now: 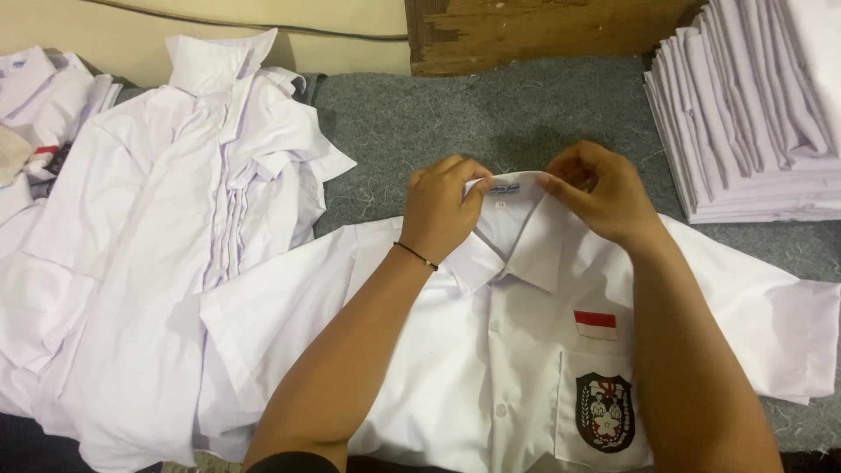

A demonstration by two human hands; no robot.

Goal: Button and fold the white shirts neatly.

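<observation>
A white short-sleeved shirt [491, 368] lies face up on the grey felt table [526, 114], buttoned, with a red and white patch and a dark crest on its chest pocket [603, 410]. My left hand [445, 210] pinches the left side of the collar [512, 228] near the neck label. The collar's right side is pinched by my right hand [600, 193]. Both hands sit at the top of the collar, fingers closed on the fabric. A thin dark cord circles my left wrist.
A loose pile of unfolded white shirts [158, 245] covers the table's left side. A tall stack of folded white shirts [753, 105] stands at the back right. A worn wooden board [543, 31] and a cream wall lie behind.
</observation>
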